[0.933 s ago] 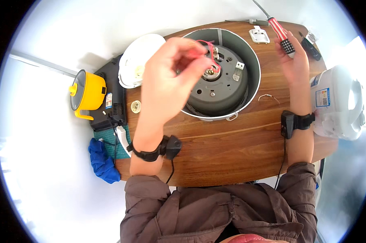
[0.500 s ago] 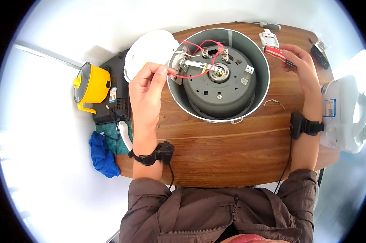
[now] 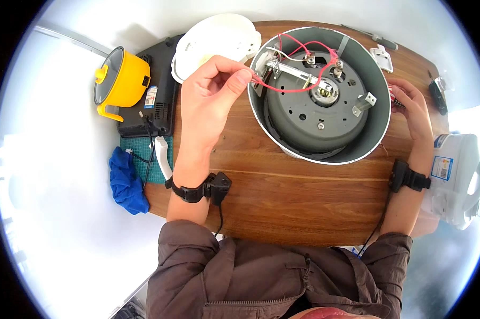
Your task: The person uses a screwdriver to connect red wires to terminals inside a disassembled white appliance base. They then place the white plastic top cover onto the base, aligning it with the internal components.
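Inside a round grey metal housing (image 3: 380, 125), a rice cooker's body by its look, sits a dark grey heating base (image 3: 288, 125) with a metal bracket and terminals. My left hand (image 3: 210, 98) pinches the end of a red wire (image 3: 290, 90) between thumb and fingertips, over the housing's left rim. The wire arcs across the base to the terminals at the back. At the housing's right rim, my right hand (image 3: 411, 106) is closed round a red hand tool (image 3: 398, 101) with a black ridged part. The rim and my fingers mostly hide the tool.
A white round cover (image 3: 216, 45) lies behind my left hand. Further left are a yellow pot (image 3: 128, 80), a black appliance (image 3: 163, 114), a green mat (image 3: 144, 165) and a blue cloth (image 3: 127, 181). On the right are a screwdriver (image 3: 386, 42), a white plastic part (image 3: 382, 58) and a jug (image 3: 455, 178).
The view has shifted, so the housing appears further right. My right hand has come down to the housing's rim, and the tool now shows less. My left hand still pinches the red wire.
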